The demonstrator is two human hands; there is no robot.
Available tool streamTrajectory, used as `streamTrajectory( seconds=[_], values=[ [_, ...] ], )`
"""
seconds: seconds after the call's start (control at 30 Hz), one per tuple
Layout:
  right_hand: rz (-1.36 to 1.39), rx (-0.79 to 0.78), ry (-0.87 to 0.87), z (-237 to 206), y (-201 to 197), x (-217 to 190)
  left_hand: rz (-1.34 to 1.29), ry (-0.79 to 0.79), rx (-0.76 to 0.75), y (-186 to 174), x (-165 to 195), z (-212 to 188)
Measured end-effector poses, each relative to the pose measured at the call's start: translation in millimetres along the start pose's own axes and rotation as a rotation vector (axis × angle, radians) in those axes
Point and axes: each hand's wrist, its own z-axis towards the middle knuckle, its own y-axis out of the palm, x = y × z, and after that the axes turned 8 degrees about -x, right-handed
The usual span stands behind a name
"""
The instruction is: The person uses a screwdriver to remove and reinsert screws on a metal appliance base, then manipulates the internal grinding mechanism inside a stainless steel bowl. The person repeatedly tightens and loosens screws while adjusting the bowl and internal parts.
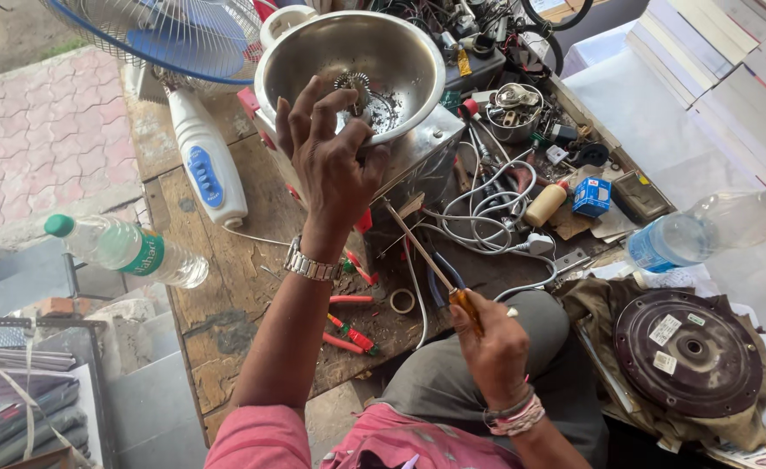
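Observation:
A steel bowl-shaped machine part [404,52] lies tilted on a worn wooden bench [226,304], with a small metal hub [354,84] inside it. My left hand [331,161] grips the bowl's near rim, fingers spread over the edge. My right hand [487,343] holds a long screwdriver [422,247] by its amber handle; the shaft points up and left, and its tip rests against the underside of the steel housing [417,161] below the bowl.
A white fan base [209,161] and fan grille [174,35] stand at the left. Two plastic water bottles [127,247] [704,230], tangled white cables [487,213], red-handled tools [352,334], a tape roll [402,300], a small steel bowl of parts [513,108] and a dark round disc [687,352] lie around.

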Motion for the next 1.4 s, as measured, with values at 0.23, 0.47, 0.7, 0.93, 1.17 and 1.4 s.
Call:
streamTrajectory(
  seconds=[0.23,0.47,0.7,0.93,1.17,1.4],
  values=[
    [0.849,-0.294,0.292,9,-20,-26,0.002,0.012,0.009,0,-1,0],
    [-0.013,-0.035,-0.075,-4,0,-12,-0.005,-0.01,-0.002,-2,1,-2],
    [1.482,-0.542,0.514,-3,-3,2,0.014,-0.006,-0.008,1,-2,1],
    [0.962,-0.334,0.504,2,-25,-7,-0.031,-0.017,-0.02,-7,3,-6],
    [0.317,-0.076,0.11,-7,-43,-28,-0.065,0.048,0.006,-9,2,-7],
    [-0.085,0.235,-0.483,16,-82,-92,-0.058,0.098,-0.015,-14,-6,-10]
  ],
)
